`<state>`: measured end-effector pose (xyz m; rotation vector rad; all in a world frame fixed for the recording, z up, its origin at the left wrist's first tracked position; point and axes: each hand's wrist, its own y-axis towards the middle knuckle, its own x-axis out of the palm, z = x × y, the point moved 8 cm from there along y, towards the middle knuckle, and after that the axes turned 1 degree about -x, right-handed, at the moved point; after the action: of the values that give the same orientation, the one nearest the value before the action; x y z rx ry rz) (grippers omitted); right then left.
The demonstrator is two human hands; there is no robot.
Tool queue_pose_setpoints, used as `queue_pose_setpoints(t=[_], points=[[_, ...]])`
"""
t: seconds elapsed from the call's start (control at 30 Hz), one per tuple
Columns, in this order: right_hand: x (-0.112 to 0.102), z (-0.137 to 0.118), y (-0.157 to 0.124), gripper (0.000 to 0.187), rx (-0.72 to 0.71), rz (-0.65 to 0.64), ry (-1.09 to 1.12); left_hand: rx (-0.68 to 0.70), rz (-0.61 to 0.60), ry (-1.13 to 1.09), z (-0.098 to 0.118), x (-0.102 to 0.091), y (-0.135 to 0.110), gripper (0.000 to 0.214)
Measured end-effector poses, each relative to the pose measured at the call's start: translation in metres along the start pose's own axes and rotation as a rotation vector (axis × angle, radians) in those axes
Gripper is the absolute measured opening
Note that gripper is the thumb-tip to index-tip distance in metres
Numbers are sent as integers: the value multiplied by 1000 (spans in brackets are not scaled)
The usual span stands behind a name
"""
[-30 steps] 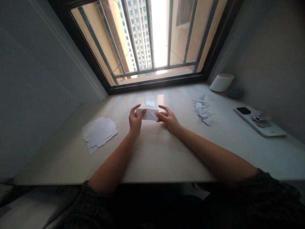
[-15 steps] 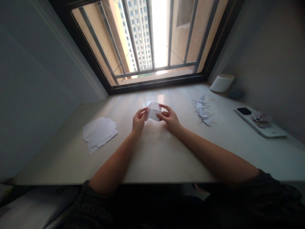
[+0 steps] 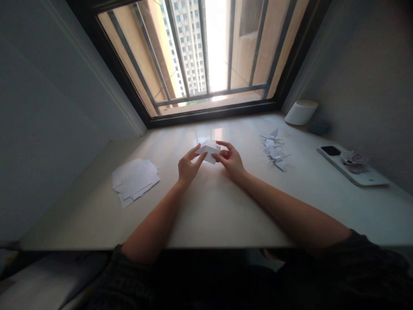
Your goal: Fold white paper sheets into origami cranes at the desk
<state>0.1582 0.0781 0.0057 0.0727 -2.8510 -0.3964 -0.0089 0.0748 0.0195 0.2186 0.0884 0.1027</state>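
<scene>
Between my hands, over the middle of the table, is a small folded sheet of white paper with a crease across it. My left hand is closed on its left side, the thumb against the near face and the fingers at the far edge. On the right side, the thumb and index finger of my right hand pinch the same paper. A stack of loose white paper sheets lies to the left. Several folded paper cranes sit in a row to the right.
At the right lies a white phone with a decorated grip on its back. A white cup-like container stands by the wall, beside a dark rounded object. The barred window borders the white table at the back.
My left thumb has moved rightward onto the near face of the paper. The paper's folded shape has shifted, and its left corner now points outward. My right hand has barely moved.
</scene>
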Motion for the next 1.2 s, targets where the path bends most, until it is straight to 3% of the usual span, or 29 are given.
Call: queue_pose_setpoints(t=[0.17, 0.3, 0.43, 0.57, 0.8, 1.0, 1.2], points=[[0, 0, 0, 55, -28, -10, -23, 112, 36, 179, 15, -3, -4, 40], [1, 1, -1, 54, -62, -30, -96, 189, 47, 200, 21, -3, -4, 29], [4, -3, -3, 51, -111, -55, -201, 130, -61, 125, 9, 5, 0, 23], [7, -17, -8, 44, -226, -62, -381, 67, -61, 13, -4, 5, 6, 29], [1, -39, -13, 33, -433, 114, -723, 30, -73, -29, -8, 6, 7, 29], [11, -38, -15, 34, -496, -13, -741, 36, -117, -55, -5, 10, 4, 27], [18, -37, -17, 45, -502, -111, -783, -57, -121, -153, -17, 11, 6, 38]])
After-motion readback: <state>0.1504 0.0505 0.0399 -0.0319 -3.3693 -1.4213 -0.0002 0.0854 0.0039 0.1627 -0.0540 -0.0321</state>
